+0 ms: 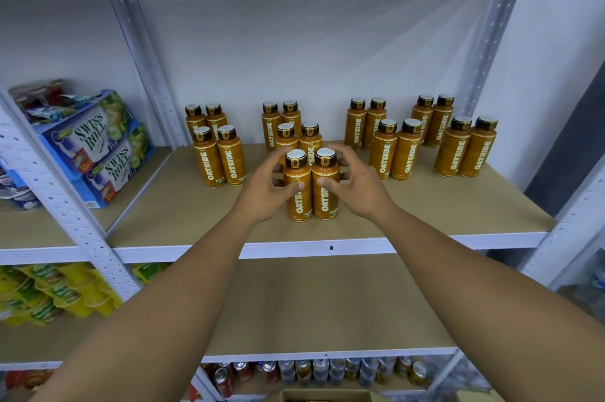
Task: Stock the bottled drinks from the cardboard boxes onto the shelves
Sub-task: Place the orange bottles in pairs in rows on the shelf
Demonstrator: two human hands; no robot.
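Note:
Two orange Oatside bottles stand side by side near the front of the upper shelf board [425, 218]. My left hand [265, 185] grips the left bottle [297, 192], thumb across its front and fingers behind it. My right hand [357, 185] grips the right bottle [324, 188] the same way. Behind them, several more identical bottles stand in paired groups: one group at the left [217, 152], one right behind my hands [294, 126], and others to the right [393, 146] [465, 146]. A cardboard box [327, 396] shows at the bottom edge.
Swiss Roll boxes [95, 152] fill the neighbouring shelf at left, with yellow snack packs [49, 293] below them. The middle shelf board [327, 303] lies under my arms. Drink cans [320, 372] line the lowest shelf. Grey steel uprights [147, 57] frame the bay.

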